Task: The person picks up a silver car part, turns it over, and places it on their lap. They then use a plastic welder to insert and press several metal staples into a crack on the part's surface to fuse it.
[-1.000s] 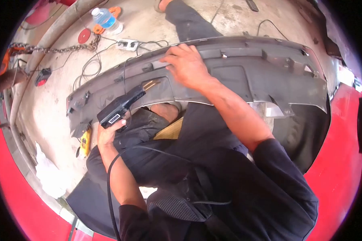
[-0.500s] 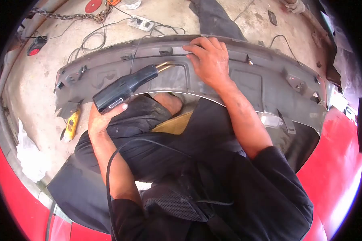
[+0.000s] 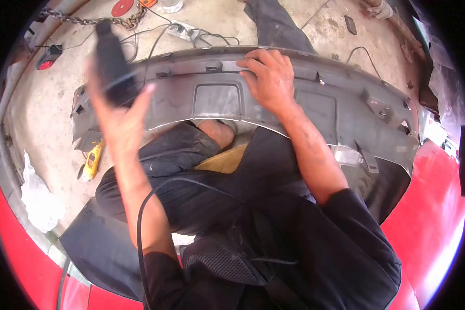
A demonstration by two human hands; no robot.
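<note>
A grey plastic car bumper (image 3: 266,111) lies across my lap, its inner side facing up. My left hand (image 3: 120,121), smeared by motion, holds a black hot stapler (image 3: 113,64) above the bumper's left part. The thumb sticks out to the right of the tool, whose tip points up and away; its prongs do not show now. At the bumper's far edge, right of the middle, my right hand (image 3: 270,77) rests with bent fingers on the ridge, fingertips pointing left. A recessed rectangular panel (image 3: 217,101) lies between the two hands.
A yellow tool (image 3: 92,160) lies on the floor at left. Beyond the bumper are a power strip (image 3: 182,31) with cords, a rusty chain (image 3: 88,21), a red disc (image 3: 122,7) and dark cloth (image 3: 278,28). Red panels (image 3: 431,191) flank me.
My left hand has swung the hot stapler up and to the left, away from the bumper's middle, turning it upright in view. My right hand has stayed in place.
</note>
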